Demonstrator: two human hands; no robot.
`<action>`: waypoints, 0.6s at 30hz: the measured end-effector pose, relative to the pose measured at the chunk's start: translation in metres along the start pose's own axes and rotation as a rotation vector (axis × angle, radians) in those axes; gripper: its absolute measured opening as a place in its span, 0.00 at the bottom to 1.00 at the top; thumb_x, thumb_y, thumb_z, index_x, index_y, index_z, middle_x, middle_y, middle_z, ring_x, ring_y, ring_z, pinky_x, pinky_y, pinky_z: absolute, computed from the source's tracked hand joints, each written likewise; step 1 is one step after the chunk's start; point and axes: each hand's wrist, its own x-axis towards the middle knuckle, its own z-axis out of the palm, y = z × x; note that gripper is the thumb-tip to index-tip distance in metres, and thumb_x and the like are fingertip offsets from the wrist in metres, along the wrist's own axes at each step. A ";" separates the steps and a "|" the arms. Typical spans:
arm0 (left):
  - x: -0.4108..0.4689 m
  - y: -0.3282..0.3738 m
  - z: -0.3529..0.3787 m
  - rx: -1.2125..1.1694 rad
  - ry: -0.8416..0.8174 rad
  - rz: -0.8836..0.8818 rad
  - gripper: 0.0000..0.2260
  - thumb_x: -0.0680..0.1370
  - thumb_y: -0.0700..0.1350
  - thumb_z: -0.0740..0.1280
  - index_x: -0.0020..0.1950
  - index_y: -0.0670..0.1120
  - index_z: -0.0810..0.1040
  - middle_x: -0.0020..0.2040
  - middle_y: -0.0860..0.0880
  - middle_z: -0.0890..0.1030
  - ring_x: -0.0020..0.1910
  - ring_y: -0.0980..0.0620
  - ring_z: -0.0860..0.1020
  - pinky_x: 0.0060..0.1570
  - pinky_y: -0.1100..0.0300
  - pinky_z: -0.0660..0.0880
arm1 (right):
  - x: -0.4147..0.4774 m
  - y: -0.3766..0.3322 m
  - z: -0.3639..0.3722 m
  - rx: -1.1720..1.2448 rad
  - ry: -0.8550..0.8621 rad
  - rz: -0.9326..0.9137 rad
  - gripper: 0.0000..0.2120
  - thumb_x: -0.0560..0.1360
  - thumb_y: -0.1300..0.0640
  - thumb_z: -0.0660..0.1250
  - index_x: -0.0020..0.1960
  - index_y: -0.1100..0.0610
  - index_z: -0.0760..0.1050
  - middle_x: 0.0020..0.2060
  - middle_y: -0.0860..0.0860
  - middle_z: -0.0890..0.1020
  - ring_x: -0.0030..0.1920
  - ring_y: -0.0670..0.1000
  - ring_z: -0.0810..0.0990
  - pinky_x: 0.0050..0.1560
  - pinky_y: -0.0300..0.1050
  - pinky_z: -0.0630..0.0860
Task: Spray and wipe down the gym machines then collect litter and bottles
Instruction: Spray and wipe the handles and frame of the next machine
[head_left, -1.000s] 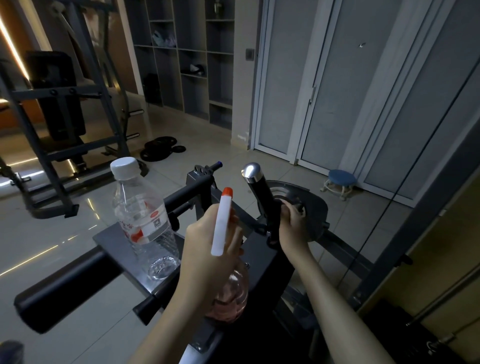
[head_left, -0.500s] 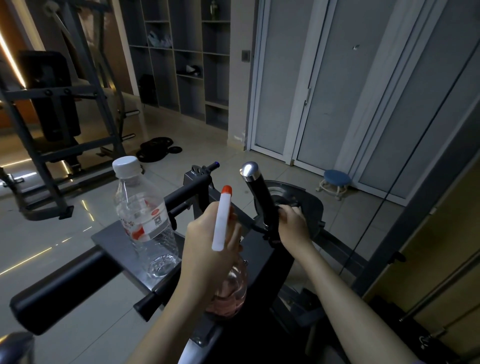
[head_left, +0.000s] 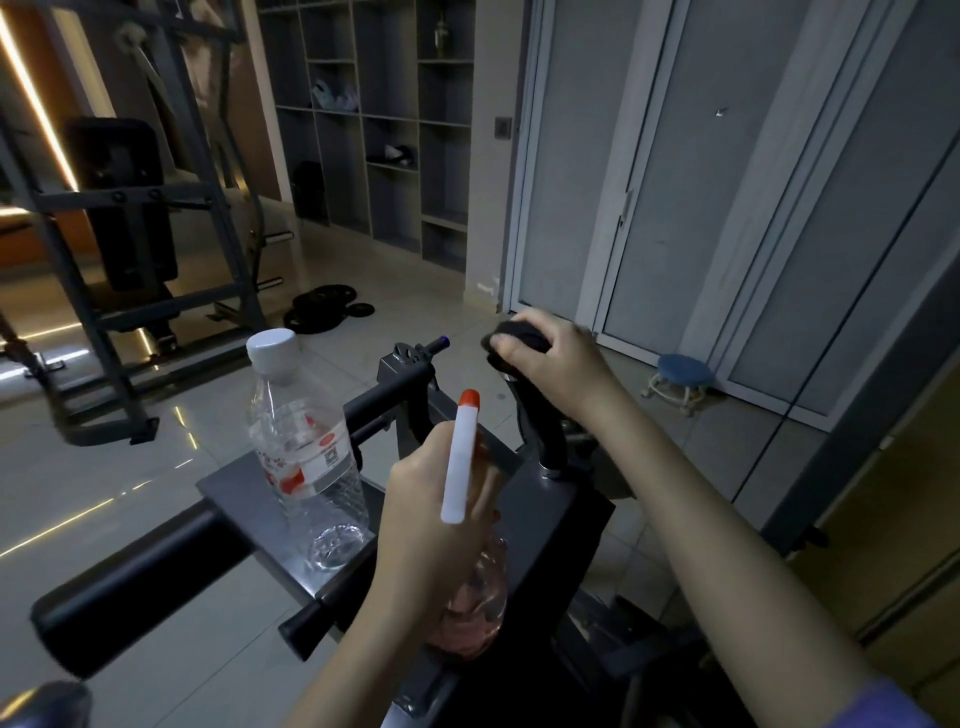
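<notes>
My left hand (head_left: 431, 514) grips a spray bottle (head_left: 470, 613) with a pinkish clear body and a white nozzle tipped in orange, held above the gym machine's grey plate (head_left: 244, 483). My right hand (head_left: 556, 358) holds a dark cloth (head_left: 517, 335) wrapped over the top of the machine's upright black handle (head_left: 540, 421). A clear plastic water bottle (head_left: 304, 452) with a white cap and red-and-white label stands upright on the plate, left of my left hand.
A black padded roller (head_left: 135, 571) juts out low at the left. Another machine frame (head_left: 130, 249) stands behind on the tiled floor, with weight plates (head_left: 324, 306) beside it. A small blue stool (head_left: 680, 376) sits by the grey doors; shelves (head_left: 384, 119) line the back wall.
My right hand has slid up from the base of the black handle to its top, covering the chrome cap with the cloth. My left hand keeps the spray bottle roughly in place.
</notes>
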 end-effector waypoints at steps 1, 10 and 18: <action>0.000 0.000 0.000 0.002 0.008 -0.003 0.07 0.73 0.46 0.59 0.39 0.43 0.69 0.29 0.50 0.71 0.26 0.56 0.69 0.27 0.66 0.66 | 0.003 -0.001 -0.004 -0.034 -0.033 -0.005 0.08 0.75 0.50 0.65 0.48 0.54 0.76 0.40 0.51 0.80 0.41 0.48 0.79 0.39 0.43 0.75; 0.000 -0.001 0.002 0.003 0.002 -0.012 0.09 0.75 0.47 0.60 0.45 0.41 0.72 0.34 0.44 0.76 0.29 0.44 0.77 0.31 0.43 0.75 | 0.019 -0.016 -0.027 0.059 -0.431 0.158 0.11 0.75 0.58 0.65 0.57 0.52 0.77 0.44 0.48 0.79 0.42 0.46 0.80 0.46 0.39 0.78; 0.000 0.000 0.001 0.063 -0.016 0.029 0.06 0.76 0.45 0.60 0.46 0.43 0.72 0.38 0.43 0.77 0.30 0.46 0.77 0.32 0.48 0.76 | 0.005 0.003 0.015 -0.294 0.072 -0.286 0.08 0.74 0.61 0.63 0.50 0.58 0.79 0.45 0.55 0.78 0.45 0.55 0.76 0.45 0.50 0.76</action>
